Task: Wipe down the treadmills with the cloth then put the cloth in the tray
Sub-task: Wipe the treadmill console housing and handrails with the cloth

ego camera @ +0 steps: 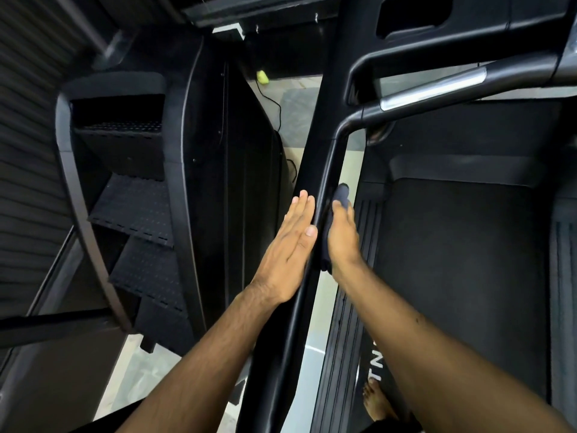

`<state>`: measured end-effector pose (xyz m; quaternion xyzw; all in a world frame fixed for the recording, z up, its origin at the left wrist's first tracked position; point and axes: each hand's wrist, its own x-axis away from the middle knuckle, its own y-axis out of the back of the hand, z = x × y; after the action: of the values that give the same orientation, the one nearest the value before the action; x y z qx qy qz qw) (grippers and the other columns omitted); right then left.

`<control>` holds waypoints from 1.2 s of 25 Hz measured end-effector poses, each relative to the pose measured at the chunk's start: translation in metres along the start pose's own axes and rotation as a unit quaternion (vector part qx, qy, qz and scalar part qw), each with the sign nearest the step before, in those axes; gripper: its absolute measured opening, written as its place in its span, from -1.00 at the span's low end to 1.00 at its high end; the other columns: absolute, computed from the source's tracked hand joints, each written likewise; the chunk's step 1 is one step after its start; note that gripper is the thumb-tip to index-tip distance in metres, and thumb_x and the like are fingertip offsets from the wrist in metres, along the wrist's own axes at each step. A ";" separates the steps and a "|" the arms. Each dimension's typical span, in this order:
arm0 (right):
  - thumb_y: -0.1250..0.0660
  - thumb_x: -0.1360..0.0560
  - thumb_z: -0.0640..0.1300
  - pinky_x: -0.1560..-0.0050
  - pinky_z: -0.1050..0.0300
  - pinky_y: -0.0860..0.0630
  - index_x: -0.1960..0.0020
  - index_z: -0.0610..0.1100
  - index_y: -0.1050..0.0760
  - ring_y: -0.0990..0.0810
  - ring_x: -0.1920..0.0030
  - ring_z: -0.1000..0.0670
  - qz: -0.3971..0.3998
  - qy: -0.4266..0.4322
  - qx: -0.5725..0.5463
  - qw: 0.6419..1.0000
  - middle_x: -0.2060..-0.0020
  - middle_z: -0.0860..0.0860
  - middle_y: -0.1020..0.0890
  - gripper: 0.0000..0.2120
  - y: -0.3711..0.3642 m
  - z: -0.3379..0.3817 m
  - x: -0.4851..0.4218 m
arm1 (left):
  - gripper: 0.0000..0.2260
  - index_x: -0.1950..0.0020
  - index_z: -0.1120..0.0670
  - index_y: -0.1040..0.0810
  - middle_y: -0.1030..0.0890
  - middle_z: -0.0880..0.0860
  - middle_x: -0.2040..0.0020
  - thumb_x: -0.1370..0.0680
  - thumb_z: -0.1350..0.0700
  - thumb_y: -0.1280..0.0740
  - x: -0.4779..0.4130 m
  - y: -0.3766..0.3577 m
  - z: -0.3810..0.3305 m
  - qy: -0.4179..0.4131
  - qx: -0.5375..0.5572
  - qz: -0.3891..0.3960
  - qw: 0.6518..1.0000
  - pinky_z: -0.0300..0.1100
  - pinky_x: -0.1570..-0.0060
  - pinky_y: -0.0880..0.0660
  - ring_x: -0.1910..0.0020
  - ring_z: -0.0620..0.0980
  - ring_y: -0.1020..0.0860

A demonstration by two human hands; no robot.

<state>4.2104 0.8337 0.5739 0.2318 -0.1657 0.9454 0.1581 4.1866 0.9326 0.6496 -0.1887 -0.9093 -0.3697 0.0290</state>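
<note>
Down the middle runs a black treadmill side rail [307,214], with both hands on it. Flat against its left face lies the left hand [288,245], fingers straight and together, gripping nothing. On the rail's right side the right hand [342,235] is closed around a dark cloth [342,193] — one end pokes out past the fingers. Near right, white letters "TN" [377,360] show on the treadmill's foot strip — the rest is hidden by the forearm.
</note>
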 end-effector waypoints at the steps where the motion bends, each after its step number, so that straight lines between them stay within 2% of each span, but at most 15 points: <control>1: -0.11 -0.63 0.16 -0.48 0.08 -0.24 -0.56 0.21 -0.18 -0.31 -0.50 0.11 -0.001 0.010 0.000 1.000 -0.50 0.19 -0.34 -0.50 0.000 -0.001 0.013 | -0.47 -0.59 0.06 0.00 0.06 -0.10 -0.60 -0.66 -0.11 0.09 0.004 0.000 0.000 -0.001 0.002 0.000 1.000 -0.04 -0.56 0.10 -0.55 -0.23 0.12; 4: -0.13 -0.64 0.09 -0.47 0.27 -0.18 -0.58 0.15 -0.14 -0.21 -0.51 0.24 0.014 0.169 0.021 0.985 -0.54 0.22 -0.26 -0.48 -0.001 -0.012 0.056 | -0.46 -0.59 0.06 0.01 0.06 -0.09 -0.60 -0.65 -0.13 0.10 0.012 -0.001 0.004 -0.007 0.005 0.001 1.000 -0.04 -0.56 0.09 -0.55 -0.24 0.12; 5: -0.12 -0.64 0.11 -0.49 0.24 -0.19 -0.58 0.14 -0.15 -0.23 -0.52 0.20 0.010 0.165 0.031 0.986 -0.54 0.19 -0.27 -0.47 0.002 -0.015 0.043 | -0.46 -0.59 0.07 0.01 0.06 -0.09 -0.60 -0.65 -0.13 0.10 0.014 -0.001 0.005 -0.006 0.004 0.001 1.000 -0.04 -0.56 0.09 -0.55 -0.23 0.12; 8: -0.09 -0.63 0.17 -0.51 0.04 -0.22 -0.58 0.17 -0.16 -0.29 -0.51 0.07 0.002 0.005 0.016 1.000 -0.52 0.13 -0.32 -0.48 0.002 -0.014 0.026 | -0.46 -0.59 0.05 0.00 0.06 -0.11 -0.60 -0.65 -0.13 0.11 0.023 -0.003 0.007 -0.004 -0.001 -0.003 1.000 -0.03 -0.56 0.10 -0.55 -0.22 0.12; 12: -0.09 -0.64 0.12 -0.51 0.22 -0.16 -0.58 0.16 -0.13 -0.19 -0.52 0.23 0.011 0.205 0.045 0.978 -0.56 0.19 -0.23 -0.49 0.003 -0.031 0.079 | -0.47 -0.59 0.05 0.01 0.05 -0.10 -0.60 -0.66 -0.12 0.11 0.032 -0.004 0.010 -0.014 0.001 -0.005 1.000 -0.05 -0.56 0.08 -0.55 -0.22 0.11; 15: -0.10 -0.65 0.13 -0.51 0.03 -0.23 -0.56 0.16 -0.19 -0.33 -0.44 0.14 0.003 0.004 0.017 1.000 -0.52 0.10 -0.33 -0.52 0.004 -0.029 0.050 | -0.47 -0.59 0.05 0.00 0.06 -0.11 -0.60 -0.66 -0.12 0.11 0.040 -0.005 0.011 -0.006 -0.003 -0.004 1.000 -0.07 -0.55 0.10 -0.55 -0.22 0.12; 16: -0.09 -0.65 0.14 -0.52 0.07 -0.21 -0.57 0.17 -0.18 -0.31 -0.47 0.15 -0.004 0.018 0.017 1.000 -0.53 0.12 -0.32 -0.51 0.002 -0.028 0.064 | -0.47 -0.59 0.05 -0.01 0.05 -0.11 -0.60 -0.66 -0.12 0.11 0.045 -0.006 0.012 -0.009 -0.002 -0.007 1.000 -0.07 -0.55 0.10 -0.56 -0.21 0.11; 19: -0.10 -0.62 0.14 -0.48 0.31 -0.16 -0.54 0.23 -0.17 -0.20 -0.52 0.24 -0.012 0.193 0.031 0.981 -0.54 0.21 -0.26 -0.51 -0.002 -0.043 0.111 | -0.47 -0.59 0.07 -0.02 0.03 -0.09 -0.60 -0.65 -0.12 0.11 0.052 -0.008 0.018 -0.017 0.002 -0.014 1.000 -0.06 -0.55 0.08 -0.56 -0.20 0.09; 20: -0.11 -0.61 0.15 -0.49 0.26 -0.20 -0.53 0.24 -0.20 -0.24 -0.51 0.19 -0.014 0.172 0.026 0.985 -0.53 0.18 -0.30 -0.52 -0.001 -0.048 0.096 | -0.46 -0.59 0.06 -0.02 0.03 -0.09 -0.60 -0.65 -0.13 0.12 0.054 -0.008 0.018 -0.012 0.001 -0.014 1.000 -0.05 -0.55 0.07 -0.56 -0.20 0.09; 22: -0.11 -0.60 0.19 -0.50 0.03 -0.26 -0.53 0.23 -0.24 -0.33 -0.49 0.05 -0.026 0.004 0.005 1.000 -0.49 0.12 -0.38 -0.50 0.000 -0.046 0.069 | -0.46 -0.59 0.05 -0.03 0.02 -0.10 -0.60 -0.65 -0.15 0.12 0.062 -0.009 0.017 -0.004 0.002 -0.020 1.000 -0.05 -0.56 0.07 -0.56 -0.21 0.08; 23: -0.10 -0.60 0.20 -0.50 -0.02 -0.26 -0.54 0.23 -0.22 -0.33 -0.49 0.04 -0.027 -0.022 0.010 0.999 -0.49 0.12 -0.38 -0.49 0.000 -0.049 0.072 | -0.46 -0.59 0.04 -0.03 0.02 -0.11 -0.60 -0.65 -0.15 0.13 0.066 -0.010 0.017 -0.004 0.004 -0.023 1.000 -0.06 -0.56 0.06 -0.56 -0.21 0.08; 26: -0.10 -0.61 0.15 -0.52 0.22 -0.15 -0.56 0.22 -0.14 -0.19 -0.53 0.21 -0.005 0.184 0.055 0.981 -0.55 0.21 -0.25 -0.48 0.001 -0.055 0.125 | -0.47 -0.59 0.05 -0.04 0.01 -0.11 -0.60 -0.65 -0.12 0.12 0.074 -0.011 0.021 -0.011 0.011 -0.026 1.000 -0.08 -0.55 0.06 -0.56 -0.21 0.07; 27: -0.11 -0.62 0.13 -0.51 0.26 -0.15 -0.54 0.25 -0.13 -0.19 -0.53 0.21 0.002 0.214 0.050 0.976 -0.55 0.20 -0.24 -0.50 0.003 -0.060 0.122 | -0.48 -0.58 0.05 -0.04 0.00 -0.10 -0.60 -0.65 -0.12 0.12 0.076 -0.011 0.023 -0.008 0.013 -0.024 1.000 -0.08 -0.55 0.06 -0.56 -0.21 0.07; 28: -0.10 -0.62 0.12 -0.50 0.22 -0.18 -0.53 0.26 -0.16 -0.23 -0.52 0.18 0.001 0.176 0.065 0.982 -0.53 0.18 -0.28 -0.52 0.007 -0.058 0.105 | -0.48 -0.58 0.05 -0.04 0.00 -0.09 -0.60 -0.65 -0.12 0.12 0.078 -0.011 0.024 -0.004 0.013 -0.022 1.000 -0.09 -0.55 0.06 -0.56 -0.21 0.07; 30: -0.09 -0.61 0.16 -0.49 0.04 -0.26 -0.54 0.24 -0.21 -0.34 -0.48 0.05 -0.005 0.011 0.033 0.999 -0.49 0.13 -0.38 -0.50 0.006 -0.057 0.086 | -0.47 -0.59 0.04 -0.04 0.01 -0.11 -0.60 -0.65 -0.13 0.12 0.085 -0.013 0.023 0.002 0.010 -0.026 1.000 -0.09 -0.55 0.07 -0.56 -0.21 0.07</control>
<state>4.1134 0.8691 0.5669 0.2276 -0.1319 0.9519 0.1568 4.1053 0.9673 0.6410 -0.1640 -0.9176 -0.3613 0.0233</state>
